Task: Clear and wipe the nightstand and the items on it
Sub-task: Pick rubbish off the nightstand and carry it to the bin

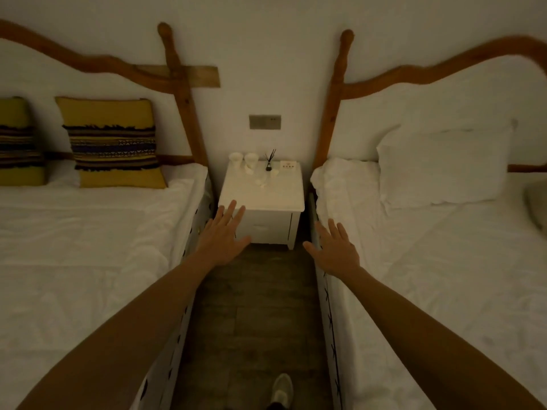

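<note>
A white nightstand stands against the wall between two beds. At its back are two white cups, a reed diffuser with dark sticks, a small card and a few small pale items. My left hand is stretched out with fingers spread, its tips in front of the nightstand's near left corner. My right hand is held out flat with straight fingers, lower and to the right of the nightstand. Both hands hold nothing.
A bed with white sheets and two striped yellow cushions lies to the left. Another bed with a white pillow lies to the right. A narrow strip of dark floor runs between them. A switch plate is on the wall.
</note>
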Demonstrator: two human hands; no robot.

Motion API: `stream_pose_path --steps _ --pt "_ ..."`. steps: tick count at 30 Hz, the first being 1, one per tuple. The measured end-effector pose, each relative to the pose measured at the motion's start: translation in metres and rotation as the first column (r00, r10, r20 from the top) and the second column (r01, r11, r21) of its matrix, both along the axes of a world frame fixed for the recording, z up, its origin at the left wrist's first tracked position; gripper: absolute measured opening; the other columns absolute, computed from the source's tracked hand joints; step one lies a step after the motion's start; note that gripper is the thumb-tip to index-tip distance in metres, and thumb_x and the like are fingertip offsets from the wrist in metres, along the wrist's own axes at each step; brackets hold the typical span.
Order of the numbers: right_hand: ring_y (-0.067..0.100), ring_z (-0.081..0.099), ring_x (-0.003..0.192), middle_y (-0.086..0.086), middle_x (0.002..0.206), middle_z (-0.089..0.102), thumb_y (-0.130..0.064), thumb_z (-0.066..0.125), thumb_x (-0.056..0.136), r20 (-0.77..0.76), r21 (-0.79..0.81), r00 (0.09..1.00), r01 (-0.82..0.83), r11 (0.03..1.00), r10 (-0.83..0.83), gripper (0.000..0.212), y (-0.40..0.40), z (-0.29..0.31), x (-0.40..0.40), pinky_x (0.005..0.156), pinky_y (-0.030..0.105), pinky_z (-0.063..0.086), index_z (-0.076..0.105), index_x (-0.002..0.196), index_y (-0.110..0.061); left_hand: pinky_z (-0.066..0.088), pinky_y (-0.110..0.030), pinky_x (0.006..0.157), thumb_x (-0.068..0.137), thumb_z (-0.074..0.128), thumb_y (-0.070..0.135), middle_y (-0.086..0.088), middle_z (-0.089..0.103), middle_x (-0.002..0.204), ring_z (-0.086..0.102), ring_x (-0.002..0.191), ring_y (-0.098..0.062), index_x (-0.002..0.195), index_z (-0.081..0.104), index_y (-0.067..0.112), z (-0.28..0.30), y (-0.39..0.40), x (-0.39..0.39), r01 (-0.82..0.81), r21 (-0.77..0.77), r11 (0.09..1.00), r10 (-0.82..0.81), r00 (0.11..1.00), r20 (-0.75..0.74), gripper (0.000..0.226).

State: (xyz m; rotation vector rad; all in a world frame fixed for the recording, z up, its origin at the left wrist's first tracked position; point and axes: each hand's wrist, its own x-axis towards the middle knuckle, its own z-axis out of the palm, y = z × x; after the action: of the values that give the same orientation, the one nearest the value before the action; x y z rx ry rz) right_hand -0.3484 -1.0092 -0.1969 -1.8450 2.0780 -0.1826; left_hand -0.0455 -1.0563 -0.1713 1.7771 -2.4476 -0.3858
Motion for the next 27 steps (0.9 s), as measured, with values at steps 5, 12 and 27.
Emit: stream_pose_path --steps 5,12,27 --pt "0.028 0.000 0.155 0.003 0.170 0.000 -0.076 0.034 0.092 0.026 0.065 1.000 0.009 0.998 -0.011 0.082 -0.083 -0.012 -0.006 0.119 0.056 0.022 0.005 0.159 -0.038 0.010 -0.055 0.121 0.094 0.041 0.062 0.000 -0.012 0.165 -0.007 0.152 -0.029 0.157 0.000 0.029 -0.013 -0.076 -0.003 0.002 0.028 1.000 -0.003 1.000 0.012 0.082" --pt "0.027 -0.002 0.156 0.002 0.170 -0.005 -0.076 0.036 0.092 0.036 0.144 0.999 -0.020 0.989 0.015 0.083 -0.221 -0.041 -0.006 0.120 0.054 0.020 0.004 0.159 -0.039 0.012 -0.057 0.121 0.094 0.045 0.059 0.000 -0.012 0.165 -0.007 0.151 -0.031 0.157 0.001 0.028 -0.046 -0.217 0.002 -0.058 0.100 0.993 0.062 0.997 -0.038 0.082" --pt "0.030 0.005 0.155 0.001 0.169 -0.005 -0.055 0.047 0.098 0.070 0.355 0.997 -0.038 0.934 0.015 0.077 -0.515 -0.179 0.028 0.118 0.053 0.026 0.007 0.160 -0.032 0.023 -0.053 0.116 0.087 0.059 0.057 -0.009 -0.005 0.164 0.003 0.150 -0.035 0.155 0.014 0.022 -0.194 -0.528 -0.009 -0.131 0.383 0.914 0.165 0.985 -0.056 0.089"
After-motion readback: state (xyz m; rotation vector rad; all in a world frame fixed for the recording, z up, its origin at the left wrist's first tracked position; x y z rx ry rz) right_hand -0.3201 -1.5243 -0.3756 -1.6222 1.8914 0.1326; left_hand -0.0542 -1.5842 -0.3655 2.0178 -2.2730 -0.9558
